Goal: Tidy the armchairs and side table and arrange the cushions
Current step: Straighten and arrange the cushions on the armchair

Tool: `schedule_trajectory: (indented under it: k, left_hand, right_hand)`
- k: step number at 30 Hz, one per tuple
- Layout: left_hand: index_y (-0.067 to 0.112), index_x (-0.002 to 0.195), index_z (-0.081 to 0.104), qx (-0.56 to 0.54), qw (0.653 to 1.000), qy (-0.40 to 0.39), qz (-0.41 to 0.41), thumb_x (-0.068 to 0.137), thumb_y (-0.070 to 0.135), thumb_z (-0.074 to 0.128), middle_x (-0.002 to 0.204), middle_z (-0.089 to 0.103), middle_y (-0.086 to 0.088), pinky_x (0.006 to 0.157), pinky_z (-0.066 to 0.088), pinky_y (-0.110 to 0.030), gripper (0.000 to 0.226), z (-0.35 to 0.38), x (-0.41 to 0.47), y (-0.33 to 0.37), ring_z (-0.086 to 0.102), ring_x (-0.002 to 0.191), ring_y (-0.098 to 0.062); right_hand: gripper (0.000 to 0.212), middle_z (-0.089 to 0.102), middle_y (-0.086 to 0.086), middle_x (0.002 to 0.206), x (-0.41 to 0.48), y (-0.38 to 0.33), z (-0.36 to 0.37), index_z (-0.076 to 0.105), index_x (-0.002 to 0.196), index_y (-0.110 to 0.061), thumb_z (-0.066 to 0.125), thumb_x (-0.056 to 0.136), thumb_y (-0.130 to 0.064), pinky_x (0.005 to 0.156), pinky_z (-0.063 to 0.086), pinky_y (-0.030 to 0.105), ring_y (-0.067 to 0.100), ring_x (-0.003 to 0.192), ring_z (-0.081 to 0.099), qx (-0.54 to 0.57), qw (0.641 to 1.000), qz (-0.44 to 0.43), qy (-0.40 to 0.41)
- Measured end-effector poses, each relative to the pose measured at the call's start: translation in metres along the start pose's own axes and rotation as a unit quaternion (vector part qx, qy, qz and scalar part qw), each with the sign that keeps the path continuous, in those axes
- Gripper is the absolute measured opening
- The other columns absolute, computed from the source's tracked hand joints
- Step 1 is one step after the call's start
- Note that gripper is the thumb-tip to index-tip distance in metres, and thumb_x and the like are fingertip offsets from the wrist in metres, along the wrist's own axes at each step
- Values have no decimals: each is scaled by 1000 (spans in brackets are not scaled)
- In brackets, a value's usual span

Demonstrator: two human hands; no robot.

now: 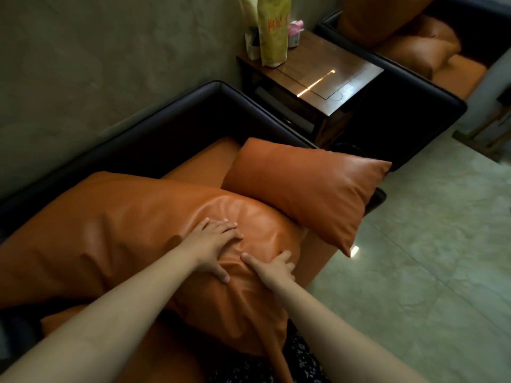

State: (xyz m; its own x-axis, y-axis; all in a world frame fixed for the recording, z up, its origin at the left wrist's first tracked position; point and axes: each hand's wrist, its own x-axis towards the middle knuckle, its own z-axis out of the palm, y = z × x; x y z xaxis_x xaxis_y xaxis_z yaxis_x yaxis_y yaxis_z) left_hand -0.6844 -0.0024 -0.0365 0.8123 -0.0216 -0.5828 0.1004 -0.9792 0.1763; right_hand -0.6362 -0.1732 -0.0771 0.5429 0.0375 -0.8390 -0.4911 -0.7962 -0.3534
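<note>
A large orange leather cushion (110, 230) lies across the seat of the near dark armchair (171, 114). My left hand (213, 244) presses flat on it with fingers spread. My right hand (273, 268) rests beside it on the cushion's right edge, fingers apart, denting the leather. A smaller orange cushion (304, 186) lies tilted over the armchair's right arm, one corner hanging past the front. The wooden side table (340, 67) stands between this armchair and a second armchair (420, 87), which holds more orange cushions (414, 48).
On the side table's back edge stand a tall yellow bag (273, 31), a small pink-topped cup (295, 33) and a pale packet (251, 45). A grey-green wall runs behind the chairs. Pale tiled floor (428, 258) spreads to the right.
</note>
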Motion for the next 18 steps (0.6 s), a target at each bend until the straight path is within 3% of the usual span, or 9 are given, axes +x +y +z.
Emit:
schedule_trajectory:
  k: [5, 11, 18]
  left_hand:
    - [35, 148, 22, -22, 1000, -13, -12, 64, 65, 72, 161, 5, 9, 118, -5, -43, 102, 1, 4, 7, -3, 148, -12]
    - [24, 148, 27, -47, 997, 40, -46, 74, 73, 57, 160, 11, -1, 119, 2, -44, 93, 2, 26, 38, 5, 147, -21]
    - [19, 151, 22, -63, 996, 50, -32, 77, 72, 55, 161, 9, -1, 120, 3, -41, 96, -5, 74, 55, 5, 148, -18]
  right_hand:
    - [128, 12, 16, 154, 5, 5, -6, -3, 150, -17, 69, 61, -75, 113, 30, 50, 41, 139, 25, 2, 1000, 7, -10]
    - [117, 18, 18, 151, 19, 9, -26, 6, 149, -25, 72, 64, -70, 110, 33, 52, 41, 135, 30, 62, 998, 6, -7]
    - [115, 18, 14, 157, 49, 11, -50, -5, 153, -22, 65, 74, -67, 105, 31, 61, 41, 138, 29, 195, 978, 57, -40]
